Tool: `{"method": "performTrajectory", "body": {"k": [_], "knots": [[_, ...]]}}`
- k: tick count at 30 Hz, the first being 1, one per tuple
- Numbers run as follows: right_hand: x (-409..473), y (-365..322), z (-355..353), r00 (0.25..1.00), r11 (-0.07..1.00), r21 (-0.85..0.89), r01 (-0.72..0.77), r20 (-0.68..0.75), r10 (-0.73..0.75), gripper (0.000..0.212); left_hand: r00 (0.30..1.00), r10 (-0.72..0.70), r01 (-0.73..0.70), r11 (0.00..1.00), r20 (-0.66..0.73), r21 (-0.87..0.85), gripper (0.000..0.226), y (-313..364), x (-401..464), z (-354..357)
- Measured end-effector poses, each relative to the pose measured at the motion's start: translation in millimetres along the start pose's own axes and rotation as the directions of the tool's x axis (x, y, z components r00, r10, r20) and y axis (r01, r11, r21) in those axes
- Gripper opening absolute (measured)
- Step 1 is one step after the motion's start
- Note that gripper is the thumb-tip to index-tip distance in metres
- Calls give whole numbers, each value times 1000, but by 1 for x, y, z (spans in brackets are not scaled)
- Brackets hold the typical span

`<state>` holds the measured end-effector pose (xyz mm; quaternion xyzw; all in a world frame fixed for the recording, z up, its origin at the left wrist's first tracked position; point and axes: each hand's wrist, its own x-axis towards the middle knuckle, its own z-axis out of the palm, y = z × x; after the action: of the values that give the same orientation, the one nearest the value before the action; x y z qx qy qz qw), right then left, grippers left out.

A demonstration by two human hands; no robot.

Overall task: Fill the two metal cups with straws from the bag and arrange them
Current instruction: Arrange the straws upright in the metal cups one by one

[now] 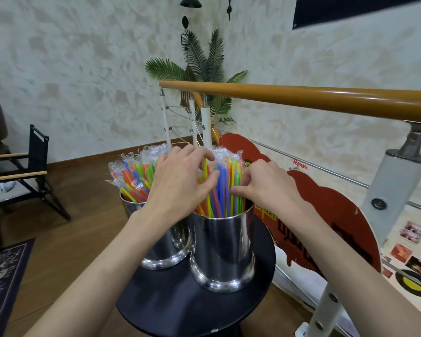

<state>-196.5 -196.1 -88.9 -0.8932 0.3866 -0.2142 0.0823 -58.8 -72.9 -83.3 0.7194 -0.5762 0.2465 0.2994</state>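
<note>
Steel right cup (223,249) stands at the table's (170,307) right edge, touching the left cup (167,246). Left hand (180,181) and right hand (263,183) pinch its straws (219,190); a hard tug sideways could tip it off.

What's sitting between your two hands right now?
In the head view, wrapped coloured straws standing in the nearer shiny metal cup lie between the left hand and right hand.

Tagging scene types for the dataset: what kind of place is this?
Probably a small cafe or drinks shop, upper floor by a stairwell. Clues: two metal cups packed with wrapped straws on a round black table, a red sign partly reading "Shop", and a wooden handrail.
</note>
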Motion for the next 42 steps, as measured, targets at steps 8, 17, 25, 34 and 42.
{"method": "performTrajectory", "body": {"k": [8,17,25,34,42], "knots": [[3,5,-16,997,956,285,69,18,-78,25,1000,-3,2,998,22,65,43,-1,-1,-3],[5,10,-20,999,938,345,40,-10,-39,16,999,0,5,988,-32,154,57,3,0,10],[8,5,-5,999,966,257,26,-25,-21,21,998,-68,62,971,18,231,64,14,12,30],[9,-2,8,996,983,182,23,-86,-7,32,988,-128,131,991,91,-30,54,9,11,25],[8,-2,4,999,965,262,30,-49,-17,25,988,-129,143,972,85,-186,47,6,9,26]]}}
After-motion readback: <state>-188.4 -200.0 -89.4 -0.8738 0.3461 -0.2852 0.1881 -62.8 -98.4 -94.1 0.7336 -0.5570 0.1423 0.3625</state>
